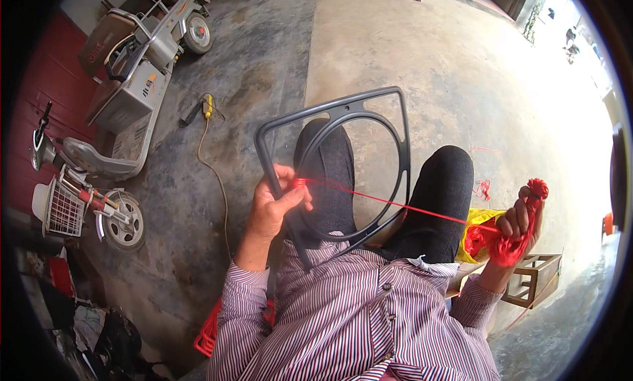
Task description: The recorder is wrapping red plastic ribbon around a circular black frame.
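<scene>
Step in hand, as judged: winding thin red cord (422, 211) onto a rigid, dark-grey, near-square frame with a round inner ring (353, 109). Early in the winding, judging by one small cluster of red turns (301, 182) at the ring's left side; exact seat partly hidden by the fingers.

Grip, bare left hand (270, 213): closed on the frame's left side, pinching beside the red turns. Grip, bare right hand (514, 221): clenched around a bulky bunch of glossy red cord (508, 250), well apart to the right. Between both hands: cord drawn nearly straight.

Next move, as judged: maintain tension, pin the turns against slipping, then pass the bunch around the frame for another turn.

Location of frame: tilted above the dark-trousered thighs (438, 190), before the striped shirt (343, 295); contact at the lower edge impossible to tell.

Appearance of frame: smooth, with rounded outer corners, slim bars and a small hole near the upper edge; plastic or coated metal, not distinguishable.
</scene>
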`<state>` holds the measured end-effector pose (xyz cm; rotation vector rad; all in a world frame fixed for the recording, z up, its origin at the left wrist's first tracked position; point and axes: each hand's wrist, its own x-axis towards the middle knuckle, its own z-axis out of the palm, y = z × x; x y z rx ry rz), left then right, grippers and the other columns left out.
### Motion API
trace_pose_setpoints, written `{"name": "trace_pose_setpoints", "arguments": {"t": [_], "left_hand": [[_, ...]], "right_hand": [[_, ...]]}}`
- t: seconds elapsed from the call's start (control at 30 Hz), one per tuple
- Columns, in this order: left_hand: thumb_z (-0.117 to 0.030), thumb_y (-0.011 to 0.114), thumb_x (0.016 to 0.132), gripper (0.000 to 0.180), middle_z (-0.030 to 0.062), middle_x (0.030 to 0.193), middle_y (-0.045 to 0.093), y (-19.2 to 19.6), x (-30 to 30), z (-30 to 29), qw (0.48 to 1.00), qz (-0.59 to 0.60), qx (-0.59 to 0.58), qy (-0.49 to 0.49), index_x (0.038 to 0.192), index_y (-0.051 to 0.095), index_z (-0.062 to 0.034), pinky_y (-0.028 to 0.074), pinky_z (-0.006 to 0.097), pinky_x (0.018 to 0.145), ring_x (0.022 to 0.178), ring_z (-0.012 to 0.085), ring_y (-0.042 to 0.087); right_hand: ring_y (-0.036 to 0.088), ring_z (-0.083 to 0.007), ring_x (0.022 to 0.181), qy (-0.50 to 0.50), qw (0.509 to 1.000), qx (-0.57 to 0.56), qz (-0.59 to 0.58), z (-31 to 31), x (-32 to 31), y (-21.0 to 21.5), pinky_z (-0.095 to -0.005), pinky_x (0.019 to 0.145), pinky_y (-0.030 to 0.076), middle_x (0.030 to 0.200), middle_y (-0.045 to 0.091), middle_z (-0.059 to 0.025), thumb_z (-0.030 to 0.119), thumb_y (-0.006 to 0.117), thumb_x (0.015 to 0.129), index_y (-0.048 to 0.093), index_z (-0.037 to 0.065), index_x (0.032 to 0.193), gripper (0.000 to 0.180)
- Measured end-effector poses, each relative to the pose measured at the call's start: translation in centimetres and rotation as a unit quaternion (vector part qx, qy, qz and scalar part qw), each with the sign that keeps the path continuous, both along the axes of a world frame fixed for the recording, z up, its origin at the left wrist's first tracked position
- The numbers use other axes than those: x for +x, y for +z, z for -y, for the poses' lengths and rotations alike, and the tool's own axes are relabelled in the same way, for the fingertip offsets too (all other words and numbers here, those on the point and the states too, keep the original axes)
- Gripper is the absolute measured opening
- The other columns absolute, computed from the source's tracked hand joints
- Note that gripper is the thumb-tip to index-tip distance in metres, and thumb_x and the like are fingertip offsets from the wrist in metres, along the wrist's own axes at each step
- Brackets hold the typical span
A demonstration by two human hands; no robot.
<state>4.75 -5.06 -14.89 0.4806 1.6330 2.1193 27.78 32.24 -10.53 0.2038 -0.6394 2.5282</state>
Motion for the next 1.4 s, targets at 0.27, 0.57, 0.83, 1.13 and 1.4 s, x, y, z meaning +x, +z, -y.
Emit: {"name": "trace_pose_setpoints", "arguments": {"t": [0.27,0.57,0.83,1.13,1.4], "left_hand": [[-0.008,0.063,0.089,0.017,0.0139,0.080,0.065,1.0,1.1,-1.3,0.999,0.014,-0.040,-0.004,0.100,0.055,0.0020,0.052,0.033,0.070,0.071,0.0201,0.063],[-0.001,0.067,0.080,0.062,0.0126,0.112,0.065,3.7,1.8,-4.7,0.946,-0.256,-0.199,-0.016,0.137,0.043,0.0001,0.049,0.034,0.091,0.109,0.0213,0.060],[-0.003,0.071,0.073,0.037,0.0176,0.149,0.038,2.5,1.2,-4.7,0.962,-0.244,-0.089,-0.082,0.109,0.066,0.0022,0.035,0.039,0.108,0.132,0.0292,0.045],[-0.014,0.077,0.070,0.081,0.0218,0.152,0.031,4.6,1.3,-6.2,0.936,-0.289,-0.041,-0.199,0.140,0.041,0.0051,0.014,0.043,0.117,0.143,0.0317,0.025],[-0.015,0.074,0.080,0.014,0.0222,0.144,0.043,1.9,1.0,-2.9,0.977,-0.206,-0.045,-0.031,0.086,0.066,-0.0044,0.026,0.046,0.110,0.135,0.0323,0.038]], "right_hand": [[0.057,-0.0239,0.092,-0.072,0.960,-0.096,0.254,3.6,-6.6,-2.7,-0.0424,0.087,0.047,0.099,0.058,-0.0110,0.015,0.052,0.087,0.052,0.001,0.119,0.036],[0.068,-0.0184,0.079,0.025,0.803,0.550,0.229,12.6,-14.3,0.7,-0.0321,0.071,0.052,0.087,0.070,-0.0129,0.010,0.066,0.087,0.050,0.004,0.124,0.041],[0.066,-0.0216,0.088,0.243,0.912,0.268,0.194,10.4,-15.2,-3.8,-0.0293,0.076,0.051,0.095,0.069,-0.0099,0.015,0.068,0.084,0.067,-0.001,0.097,0.021],[0.063,-0.0172,0.088,0.399,0.867,-0.268,0.137,13.0,-17.5,-4.2,-0.0313,0.082,0.055,0.097,0.062,-0.0061,0.010,0.068,0.088,0.059,0.004,0.103,0.018],[0.060,-0.0150,0.100,0.073,0.907,0.275,0.309,7.6,-11.4,-8.3,-0.0281,0.090,0.043,0.104,0.065,-0.0066,0.024,0.063,0.088,0.062,-0.002,0.110,0.034]]}}
